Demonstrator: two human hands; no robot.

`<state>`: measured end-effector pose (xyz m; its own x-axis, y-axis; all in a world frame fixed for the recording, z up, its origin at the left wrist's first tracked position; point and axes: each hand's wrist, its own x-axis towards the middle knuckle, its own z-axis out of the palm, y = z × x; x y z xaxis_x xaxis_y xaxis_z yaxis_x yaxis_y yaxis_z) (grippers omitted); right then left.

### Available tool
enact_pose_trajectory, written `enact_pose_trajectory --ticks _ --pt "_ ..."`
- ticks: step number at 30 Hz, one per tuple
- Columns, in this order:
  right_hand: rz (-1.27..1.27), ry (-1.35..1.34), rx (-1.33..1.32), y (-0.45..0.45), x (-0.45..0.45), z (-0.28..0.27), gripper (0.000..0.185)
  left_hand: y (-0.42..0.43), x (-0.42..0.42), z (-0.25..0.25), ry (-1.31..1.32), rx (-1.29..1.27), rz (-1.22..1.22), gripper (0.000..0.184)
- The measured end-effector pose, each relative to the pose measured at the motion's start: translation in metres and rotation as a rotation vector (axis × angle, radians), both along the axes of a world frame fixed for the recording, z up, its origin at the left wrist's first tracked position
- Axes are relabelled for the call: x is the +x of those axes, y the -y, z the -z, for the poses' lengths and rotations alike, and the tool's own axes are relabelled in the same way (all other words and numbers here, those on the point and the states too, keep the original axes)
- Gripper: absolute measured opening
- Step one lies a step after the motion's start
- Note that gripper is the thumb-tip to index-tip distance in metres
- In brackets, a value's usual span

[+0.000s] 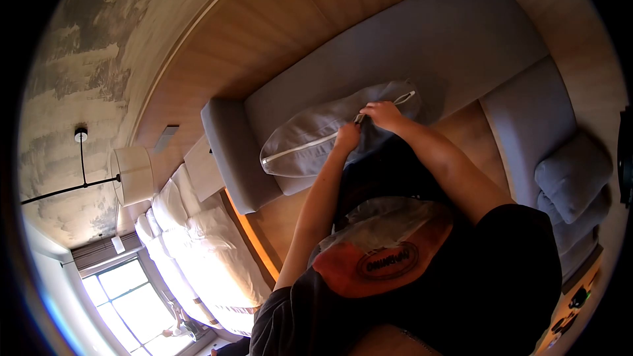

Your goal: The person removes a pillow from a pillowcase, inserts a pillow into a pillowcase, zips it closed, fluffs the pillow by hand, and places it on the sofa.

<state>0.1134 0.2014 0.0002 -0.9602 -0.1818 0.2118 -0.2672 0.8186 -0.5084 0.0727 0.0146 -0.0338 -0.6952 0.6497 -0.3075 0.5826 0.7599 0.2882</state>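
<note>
A grey cushion (297,130) with a long white zipper (310,146) along its upward side lies on the grey sofa in front of me. My left hand (348,137) is closed on the cushion's edge at the zipper line. Just beyond it, my right hand (384,115) is closed with its fingers pinching near the zipper's slider (359,118). Past the right hand, the zipper parts into a small loop-shaped gap (404,97). The fingertips of both hands are partly hidden against the fabric.
The sofa (395,43) stands against wood panelling, with loose grey pillows (573,175) on its right section. To the left are a bed (221,257) with white bedding, a lamp (132,175) and a bright window (125,300). Small dark items (579,298) lie at the lower right.
</note>
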Motion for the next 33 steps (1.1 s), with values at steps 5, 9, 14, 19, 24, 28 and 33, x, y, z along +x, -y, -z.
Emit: enact_pose_trajectory --ticks 5,9,14,19,24,28,33 --pt "-0.023 -0.008 -0.147 0.0 0.006 -0.011 0.032 -0.018 0.002 -0.017 0.044 0.066 -0.051 0.017" --pt "-0.107 -0.142 -0.061 0.001 0.009 -0.007 0.032 -0.033 0.005 -0.043 0.177 0.105 -0.167 0.022" --pt "-0.134 -0.171 0.102 0.001 0.008 -0.004 0.031 -0.034 0.006 -0.08 0.206 0.066 -0.177 0.031" --pt "-0.037 -0.074 0.062 0.013 0.006 -0.001 0.023 -0.024 0.007 -0.076 -0.022 0.258 -0.177 0.024" --pt "0.094 -0.089 -0.002 0.023 0.009 -0.006 0.022 -0.019 0.014 -0.062 -0.184 0.206 -0.252 0.029" --pt "0.172 -0.035 0.074 0.028 0.008 -0.008 0.025 -0.02 0.01 -0.049 -0.281 0.097 -0.137 0.03" --pt "0.27 0.032 0.14 0.032 0.009 -0.008 0.025 -0.025 0.009 -0.053 -0.282 0.042 -0.108 0.025"
